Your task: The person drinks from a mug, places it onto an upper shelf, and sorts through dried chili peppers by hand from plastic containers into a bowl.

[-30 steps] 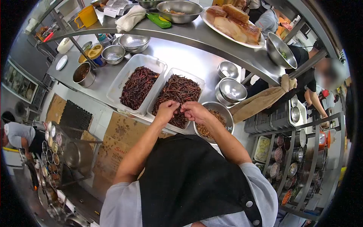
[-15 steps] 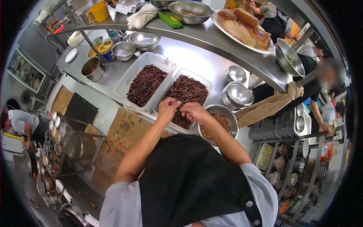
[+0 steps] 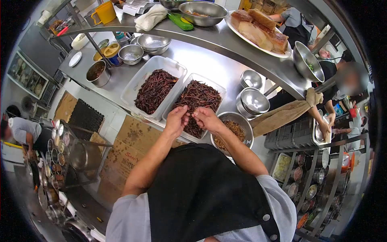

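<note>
My left hand [image 3: 177,122] is closed in a pinch over the front of a white plastic tub [image 3: 221,89] heaped with dark red dried chillies [image 3: 200,96]. Close beside it, my right hand [image 3: 206,119] also pinches, its fingertips a little apart from the left ones. Whatever the fingers hold is too small to tell from the dark chillies behind. Left of this tub, a larger translucent tub [image 3: 130,89] contains more dried chillies [image 3: 156,92]. A perforated metal bowl [image 3: 249,142] with thin brownish pieces [image 3: 232,131] in it stands under my right forearm.
Stacked steel bowls [image 3: 254,101] stand right of the tubs, and a steel pot [image 3: 98,76] at the left. Overhead, a metal shelf [image 3: 209,37] bears a plate of meat [image 3: 262,30] and a white cloth [image 3: 151,18]. A brown cloth [image 3: 282,113] hangs at right. Other people work on both sides.
My left hand has shifted slightly left and down, and the fingertips are rearranged. At the right, a co-worker's hands have moved down to a metal bowl.
</note>
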`<act>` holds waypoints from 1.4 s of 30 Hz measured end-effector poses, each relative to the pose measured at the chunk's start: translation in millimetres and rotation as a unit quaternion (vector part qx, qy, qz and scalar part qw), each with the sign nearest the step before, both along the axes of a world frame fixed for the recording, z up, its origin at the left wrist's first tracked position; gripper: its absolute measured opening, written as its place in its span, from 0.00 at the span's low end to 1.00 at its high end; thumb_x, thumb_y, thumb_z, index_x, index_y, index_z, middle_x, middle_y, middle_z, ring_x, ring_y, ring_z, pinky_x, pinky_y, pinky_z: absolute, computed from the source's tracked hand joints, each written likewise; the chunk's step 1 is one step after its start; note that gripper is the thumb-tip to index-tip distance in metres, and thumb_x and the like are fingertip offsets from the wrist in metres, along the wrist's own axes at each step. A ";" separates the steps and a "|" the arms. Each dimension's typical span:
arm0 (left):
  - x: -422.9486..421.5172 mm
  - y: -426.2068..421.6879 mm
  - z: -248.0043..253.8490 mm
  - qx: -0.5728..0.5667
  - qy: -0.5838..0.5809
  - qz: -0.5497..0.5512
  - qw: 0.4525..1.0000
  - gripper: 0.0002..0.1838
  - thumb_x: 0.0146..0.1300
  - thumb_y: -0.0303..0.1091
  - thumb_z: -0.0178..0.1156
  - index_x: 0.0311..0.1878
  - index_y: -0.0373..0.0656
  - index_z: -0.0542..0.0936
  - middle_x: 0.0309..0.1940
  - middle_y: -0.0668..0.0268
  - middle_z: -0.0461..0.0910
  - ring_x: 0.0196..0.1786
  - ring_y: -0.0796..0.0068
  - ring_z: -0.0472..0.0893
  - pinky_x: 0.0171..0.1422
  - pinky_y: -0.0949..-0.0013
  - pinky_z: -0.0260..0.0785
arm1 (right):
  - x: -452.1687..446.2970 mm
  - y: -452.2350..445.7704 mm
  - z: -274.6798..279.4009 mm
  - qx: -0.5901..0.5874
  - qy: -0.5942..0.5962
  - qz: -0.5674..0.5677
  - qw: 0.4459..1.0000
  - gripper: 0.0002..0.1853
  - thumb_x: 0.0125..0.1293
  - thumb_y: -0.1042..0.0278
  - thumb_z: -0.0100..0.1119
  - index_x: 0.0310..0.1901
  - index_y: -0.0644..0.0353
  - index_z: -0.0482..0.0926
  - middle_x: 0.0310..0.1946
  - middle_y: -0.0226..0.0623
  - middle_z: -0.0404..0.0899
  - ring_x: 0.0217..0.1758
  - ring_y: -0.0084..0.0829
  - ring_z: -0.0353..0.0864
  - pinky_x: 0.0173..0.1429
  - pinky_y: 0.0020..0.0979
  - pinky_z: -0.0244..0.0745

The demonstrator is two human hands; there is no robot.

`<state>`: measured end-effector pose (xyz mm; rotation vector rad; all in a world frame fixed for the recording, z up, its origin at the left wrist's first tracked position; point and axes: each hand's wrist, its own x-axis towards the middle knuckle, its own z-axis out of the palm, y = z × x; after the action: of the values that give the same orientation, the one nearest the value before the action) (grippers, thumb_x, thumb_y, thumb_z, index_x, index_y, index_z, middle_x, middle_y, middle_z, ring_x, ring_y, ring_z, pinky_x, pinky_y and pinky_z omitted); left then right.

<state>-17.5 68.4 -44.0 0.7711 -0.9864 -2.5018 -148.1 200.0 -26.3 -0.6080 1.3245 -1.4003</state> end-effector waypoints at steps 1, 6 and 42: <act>-0.4 0.0 -5.8 0.000 0.000 0.000 1.000 0.08 0.74 0.38 0.62 0.39 0.46 0.78 0.29 0.70 0.80 0.28 0.82 0.76 0.31 0.77 0.66 | 0.7 1.2 -2.1 0.000 0.000 0.000 1.000 0.11 0.79 0.62 0.53 0.38 0.57 0.76 0.21 0.22 0.67 0.19 0.16 0.62 0.21 0.23 0.55; 1.7 5.3 1.9 0.070 -0.018 0.045 0.996 0.08 0.75 0.37 0.60 0.43 0.43 0.79 0.33 0.66 0.82 0.28 0.80 0.79 0.28 0.76 0.69 | 0.8 4.4 13.9 -0.028 -0.009 -0.008 1.000 0.11 0.78 0.63 0.56 0.38 0.59 0.78 0.23 0.23 0.71 0.21 0.15 0.64 0.23 0.22 0.58; -6.4 -8.8 15.7 -0.044 -0.082 -0.122 0.988 0.05 0.69 0.34 0.63 0.38 0.45 0.80 0.23 0.74 0.72 0.20 0.84 0.67 0.19 0.79 0.52 | 1.8 8.3 -15.9 0.048 0.048 0.026 0.997 0.08 0.76 0.68 0.57 0.39 0.61 0.81 0.20 0.19 0.68 0.20 0.14 0.62 0.24 0.23 0.54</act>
<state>-23.9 59.6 -28.3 0.8886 -1.3124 -2.6082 -146.4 208.4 -42.2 -0.6468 1.4328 -1.2704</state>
